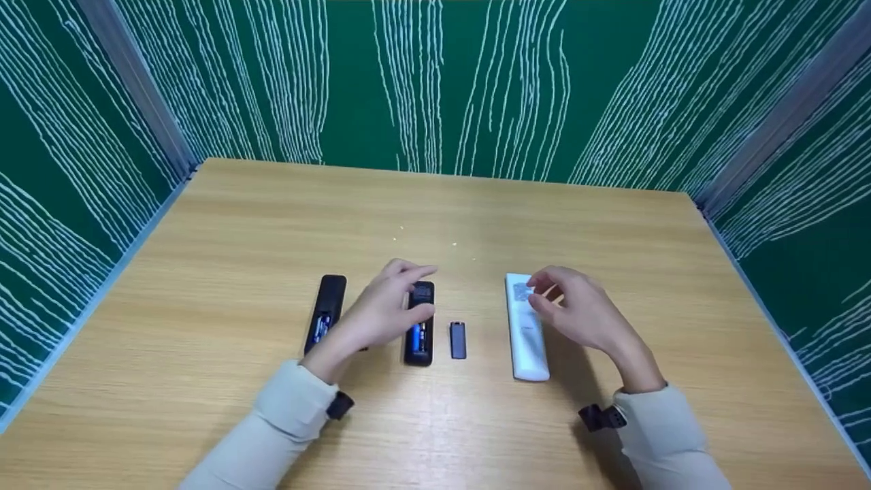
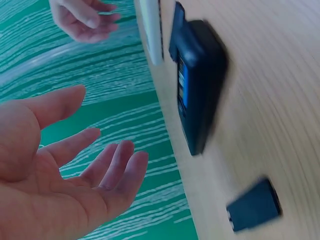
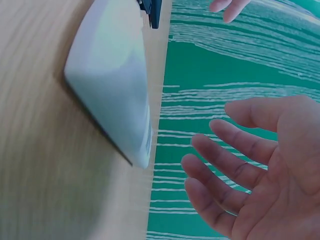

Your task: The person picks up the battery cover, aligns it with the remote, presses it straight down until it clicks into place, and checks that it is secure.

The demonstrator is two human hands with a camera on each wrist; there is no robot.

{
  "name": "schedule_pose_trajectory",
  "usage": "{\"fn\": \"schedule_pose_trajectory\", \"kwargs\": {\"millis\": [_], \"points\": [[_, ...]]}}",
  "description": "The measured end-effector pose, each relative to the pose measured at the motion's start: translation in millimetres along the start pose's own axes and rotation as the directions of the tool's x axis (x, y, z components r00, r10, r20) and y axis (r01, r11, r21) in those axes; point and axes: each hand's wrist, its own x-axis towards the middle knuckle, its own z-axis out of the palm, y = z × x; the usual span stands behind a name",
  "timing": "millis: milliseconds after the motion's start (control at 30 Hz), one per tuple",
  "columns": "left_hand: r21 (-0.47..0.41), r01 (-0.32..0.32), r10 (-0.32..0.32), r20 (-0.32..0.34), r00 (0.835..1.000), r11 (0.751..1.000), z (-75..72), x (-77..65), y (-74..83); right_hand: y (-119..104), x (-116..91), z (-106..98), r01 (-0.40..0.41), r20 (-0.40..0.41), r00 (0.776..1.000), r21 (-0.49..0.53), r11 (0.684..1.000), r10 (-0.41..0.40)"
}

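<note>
Left hand (image 1: 388, 309): fingers apart and loosely bent, thumb well away from them, nothing held. We place it above and beside the middle black remote (image 1: 420, 356), partly hiding it in the head view; the left wrist view shows a gap between hand and remote.

Right hand (image 1: 575, 309): fingers loosely curved, thumb apart, nothing held. We find it raised near the upper end of the white remote (image 1: 527, 333), the hand apart from it in the right wrist view.

Remotes: three, lying lengthwise in a row on the wooden table (image 1: 272, 218). We list the left black remote (image 1: 331, 296), its lower part hidden by the left wrist; the middle black one; and the white one, bearing a grey printed patch. Both black remotes show batteries in open compartments.

Covers: two. We note one small dark cover (image 1: 458, 340) between the middle and white remotes, and another cover (image 2: 254, 205) on the middle black remote's other side.

Surround: green walls (image 1: 354, 102) with white wavy lines.
</note>
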Motion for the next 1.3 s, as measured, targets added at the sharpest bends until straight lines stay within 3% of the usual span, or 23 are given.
{"fn": "schedule_pose_trajectory", "kwargs": {"millis": [233, 433, 767, 967, 1300], "points": [[0.043, 0.026, -0.026, -0.019, 0.999, 0.999, -5.9, -9.9, -14.2, -15.2, 8.9, 6.6, 0.017, 0.014, 1.000, -0.020, 1.000, -0.017], [0.027, 0.037, -0.036, -0.041, 0.999, 0.999, -7.9, -16.5, -24.2, -25.3, 13.7, 13.6, 0.040, 0.015, 0.999, -0.029, 0.999, -0.039], [-0.096, 0.048, -0.053, -0.056, 0.997, 0.994, -3.4, -16.9, -31.9, -38.6, 21.7, 30.7, 0.096, 0.021, 0.995, -0.017, 0.995, -0.096], [-0.137, 0.065, -0.076, -0.079, 0.994, 0.988, 0.6, -15.3, -37.1, -49.0, 26.9, 39.9, 0.091, 0.039, 0.995, 0.002, 0.996, -0.091], [-0.239, 0.114, -0.127, -0.043, 0.991, 0.964, 4.7, -13.0, -42.9, -57.6, 31.8, 49.7, 0.083, 0.067, 0.994, 0.040, 0.996, -0.086]]}}
